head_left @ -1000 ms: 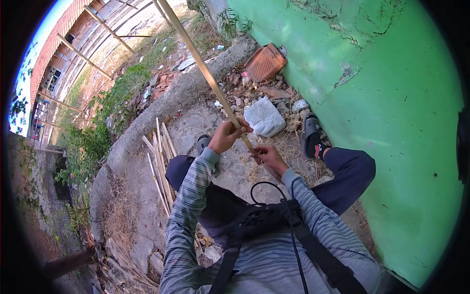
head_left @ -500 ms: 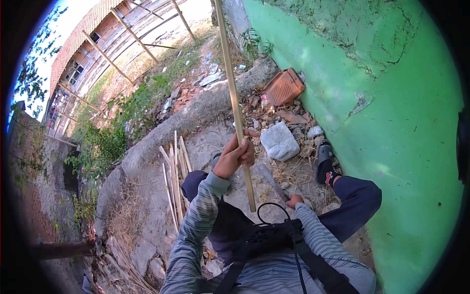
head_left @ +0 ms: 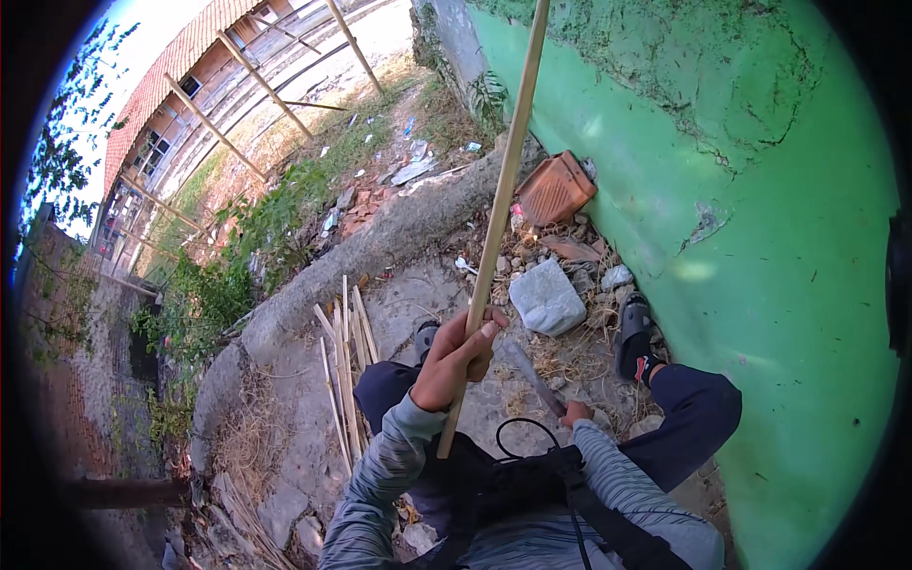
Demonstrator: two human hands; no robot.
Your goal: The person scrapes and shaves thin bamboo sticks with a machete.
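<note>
My left hand [head_left: 454, 363] is closed around a long pale bamboo strip [head_left: 508, 180], gripping it near its lower end. The strip slants up and to the right, past the top of the view. Low on the right, my right hand [head_left: 576, 413] grips a machete [head_left: 534, 378], its grey blade pointing forward and left over the ground. Its handle is mostly hidden in the fist. Several split bamboo strips [head_left: 348, 385] lie in a bundle to the left of my left knee. In front of the blade rests a squarish whitish stone [head_left: 548, 297].
A green peeling wall [head_left: 779, 313] rises close on my right. A low, curved concrete ridge [head_left: 351, 256] runs across the front. Beyond the stone are rubble and an orange roof tile [head_left: 558, 190]. Green plants [head_left: 209, 294] grow to the left, with wooden poles [head_left: 266, 85] farther off.
My left hand has tilted the bamboo strip rightward at its top, and its lower end has moved up and left. My right hand still holds the machete, almost unmoved.
</note>
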